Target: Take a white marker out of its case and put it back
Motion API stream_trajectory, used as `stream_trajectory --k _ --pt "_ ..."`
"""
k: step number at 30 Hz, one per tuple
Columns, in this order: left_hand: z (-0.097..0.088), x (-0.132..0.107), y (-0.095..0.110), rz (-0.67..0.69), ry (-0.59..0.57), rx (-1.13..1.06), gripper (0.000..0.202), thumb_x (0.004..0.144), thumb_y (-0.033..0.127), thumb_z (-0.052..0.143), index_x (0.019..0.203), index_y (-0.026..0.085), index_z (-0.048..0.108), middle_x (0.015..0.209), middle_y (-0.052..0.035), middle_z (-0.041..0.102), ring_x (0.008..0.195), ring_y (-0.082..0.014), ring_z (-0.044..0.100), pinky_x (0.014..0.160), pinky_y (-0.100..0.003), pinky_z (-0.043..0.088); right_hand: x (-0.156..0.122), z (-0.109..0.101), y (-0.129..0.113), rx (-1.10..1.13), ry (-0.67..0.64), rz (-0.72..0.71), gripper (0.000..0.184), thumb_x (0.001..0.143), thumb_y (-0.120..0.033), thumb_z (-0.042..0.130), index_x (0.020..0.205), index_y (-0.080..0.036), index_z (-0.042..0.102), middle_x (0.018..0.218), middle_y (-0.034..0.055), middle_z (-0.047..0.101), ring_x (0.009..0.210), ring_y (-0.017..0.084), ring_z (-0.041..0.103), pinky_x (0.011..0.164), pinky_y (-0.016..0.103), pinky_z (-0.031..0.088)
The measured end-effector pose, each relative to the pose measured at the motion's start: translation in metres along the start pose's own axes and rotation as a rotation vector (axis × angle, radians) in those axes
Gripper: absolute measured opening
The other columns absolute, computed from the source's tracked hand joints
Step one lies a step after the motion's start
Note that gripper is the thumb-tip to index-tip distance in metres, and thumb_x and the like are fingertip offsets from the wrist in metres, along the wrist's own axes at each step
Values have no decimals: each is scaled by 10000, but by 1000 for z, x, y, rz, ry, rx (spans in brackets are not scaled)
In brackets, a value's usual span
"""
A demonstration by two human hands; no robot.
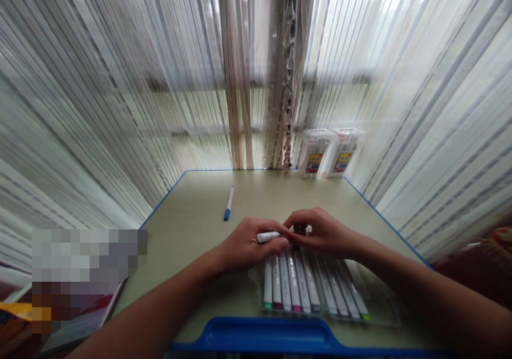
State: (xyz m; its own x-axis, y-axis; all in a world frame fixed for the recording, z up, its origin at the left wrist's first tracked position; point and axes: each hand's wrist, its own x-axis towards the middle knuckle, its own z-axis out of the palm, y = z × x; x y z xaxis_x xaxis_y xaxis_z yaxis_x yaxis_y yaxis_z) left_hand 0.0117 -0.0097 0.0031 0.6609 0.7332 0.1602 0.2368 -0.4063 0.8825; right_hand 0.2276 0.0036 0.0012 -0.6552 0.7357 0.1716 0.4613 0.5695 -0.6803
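My left hand [250,244] is closed around a white marker [267,237] held sideways over the desk. My right hand [322,232] meets it at the marker's right end, fingers pinched on a dark cap [299,230]. Just below both hands lies a clear tray of markers [314,289], a row of several white barrels with coloured ends. A single white marker with a blue cap [229,203] lies alone further back on the pale green desk [196,225].
Two clear marker boxes [328,152] stand at the desk's far right corner against striped sheer curtains [120,108]. A blue handle rim [272,335] edges the desk's near side. Books and papers [76,321] lie at the lower left.
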Motion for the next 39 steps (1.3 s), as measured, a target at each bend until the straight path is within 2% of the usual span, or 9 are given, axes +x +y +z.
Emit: stream_trajectory --k 8,16,39 --pt "0 -3 5 90 -46 161 300 859 273 583 1092 103 667 1001 -89 714 897 -165 652 805 -238 465 0 -2 0 -25 1 -26 194 861 -308 608 915 -155 712 743 17 674 645 111 582 599 202 426" --pt "1 -4 9 74 -85 253 310 862 284 569 1109 108 634 912 -73 701 785 -155 633 724 -243 457 -1 -3 -1 -66 -19 -57 212 877 -323 590 939 -158 707 777 25 683 658 112 581 607 203 425" --pt "1 -4 9 71 -123 301 344 850 265 574 1170 142 606 870 -51 693 723 -137 601 674 -231 427 -2 -5 -1 -98 -37 -79 165 859 -256 601 939 -155 705 795 33 691 675 116 589 623 207 431"
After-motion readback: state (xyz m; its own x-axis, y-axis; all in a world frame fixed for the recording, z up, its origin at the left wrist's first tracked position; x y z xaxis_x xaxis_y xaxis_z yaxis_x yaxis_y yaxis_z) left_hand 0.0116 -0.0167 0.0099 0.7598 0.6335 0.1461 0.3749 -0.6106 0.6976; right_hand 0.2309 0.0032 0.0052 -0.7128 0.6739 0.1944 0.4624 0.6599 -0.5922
